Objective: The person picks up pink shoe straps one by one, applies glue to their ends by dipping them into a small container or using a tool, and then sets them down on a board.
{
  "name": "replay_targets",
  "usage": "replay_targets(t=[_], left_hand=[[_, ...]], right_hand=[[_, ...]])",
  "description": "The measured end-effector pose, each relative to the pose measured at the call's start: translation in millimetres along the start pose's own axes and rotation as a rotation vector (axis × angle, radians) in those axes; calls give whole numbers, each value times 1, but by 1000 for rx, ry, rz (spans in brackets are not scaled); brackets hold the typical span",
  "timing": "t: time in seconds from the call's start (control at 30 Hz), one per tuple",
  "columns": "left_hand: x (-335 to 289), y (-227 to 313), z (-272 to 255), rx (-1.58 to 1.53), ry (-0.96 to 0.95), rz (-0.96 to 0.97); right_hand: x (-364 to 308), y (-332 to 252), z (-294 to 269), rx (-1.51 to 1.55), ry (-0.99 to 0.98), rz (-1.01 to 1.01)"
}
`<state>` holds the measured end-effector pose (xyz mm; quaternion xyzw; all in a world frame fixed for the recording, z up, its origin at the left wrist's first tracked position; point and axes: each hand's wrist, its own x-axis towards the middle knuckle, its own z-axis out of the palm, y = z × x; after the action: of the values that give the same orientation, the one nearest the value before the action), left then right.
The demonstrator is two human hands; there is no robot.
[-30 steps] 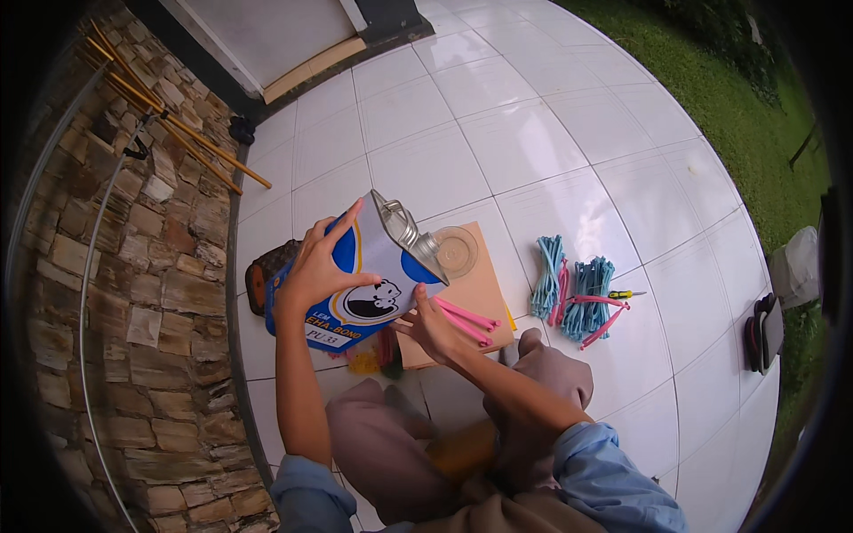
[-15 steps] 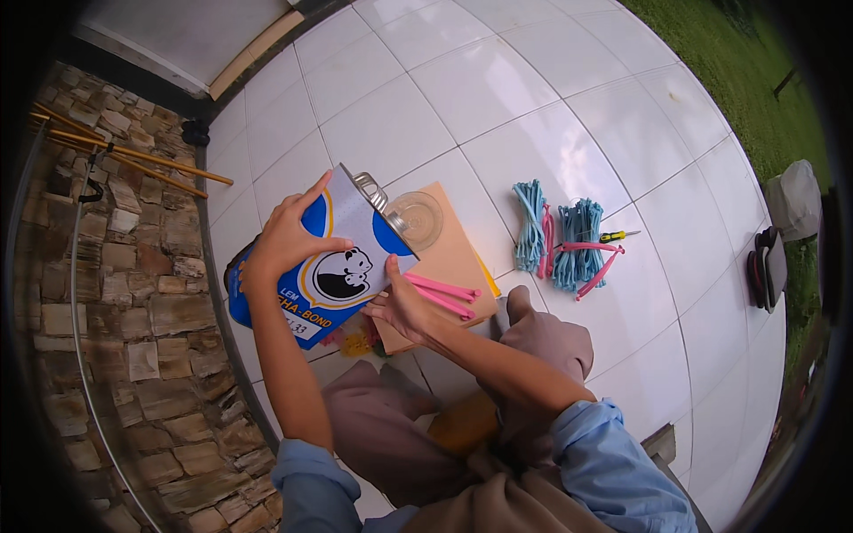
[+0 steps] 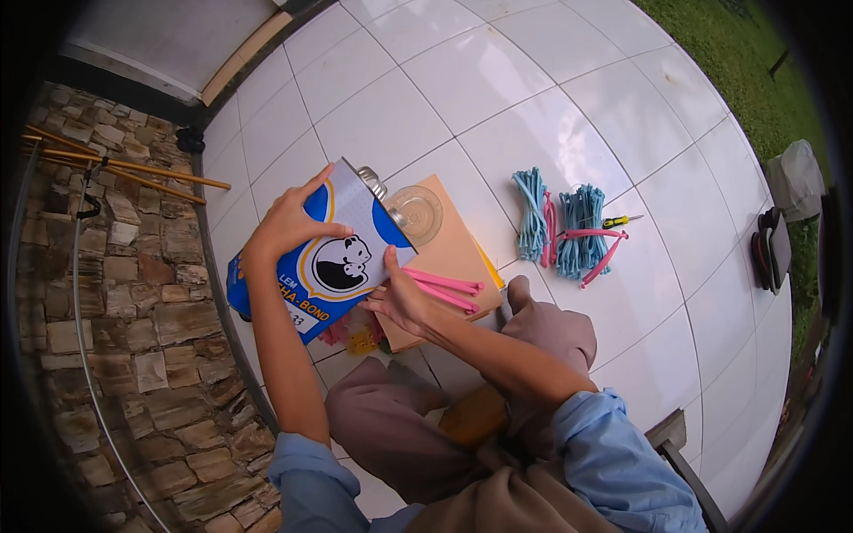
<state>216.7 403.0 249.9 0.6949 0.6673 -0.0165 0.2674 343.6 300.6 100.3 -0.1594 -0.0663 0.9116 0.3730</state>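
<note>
I hold a blue and silver rectangular glue tin (image 3: 334,258) tilted on its side, its top end pointing toward the upper right. My left hand (image 3: 293,229) spreads over its upper left side, thumb across the panda picture. Against the lower right edge presses my right hand (image 3: 399,300), thumb on the face and fingers partly hidden beneath. A metal handle (image 3: 373,183) sticks out from the tin's top. Right beside that end stands a clear round dish (image 3: 416,216) on a tan board (image 3: 455,244). Whether any glue flows out cannot be seen.
Pink strips (image 3: 449,289) lie on the board. To the right are blue bundled strips (image 3: 582,229) with pink bands, and a yellow-black screwdriver (image 3: 621,220). A plastic bag with yellow bits (image 3: 362,341) sits below the tin. Bamboo poles (image 3: 169,169) lean at the left over a stone wall (image 3: 133,311).
The view has shifted slightly. Both hands keep the same grip, and the tin stays tilted beside the dish almost as before.
</note>
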Motion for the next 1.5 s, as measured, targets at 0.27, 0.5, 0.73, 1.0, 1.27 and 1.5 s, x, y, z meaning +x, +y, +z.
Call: replay_targets(t=[0.27,0.5,0.73,1.0,1.27,1.5], left_hand=[[0,-1,-2,-7,-12,-13],[-3,-2,1,-25,15,-39],[-4,-12,-1,-17,31,2],[5,-7,-11,17,-26,7],[3,-5,-3,-10,-55,13],[7,1,-3,76,-28,55]], right_hand=[[-1,0,5,12,-5,10],[1,2,0,7,20,-9],[4,1,3,-20,15,-10],[13,3,6,15,-14,-24],[0,4,2,15,3,11],[-5,-3,4,-13,25,4]])
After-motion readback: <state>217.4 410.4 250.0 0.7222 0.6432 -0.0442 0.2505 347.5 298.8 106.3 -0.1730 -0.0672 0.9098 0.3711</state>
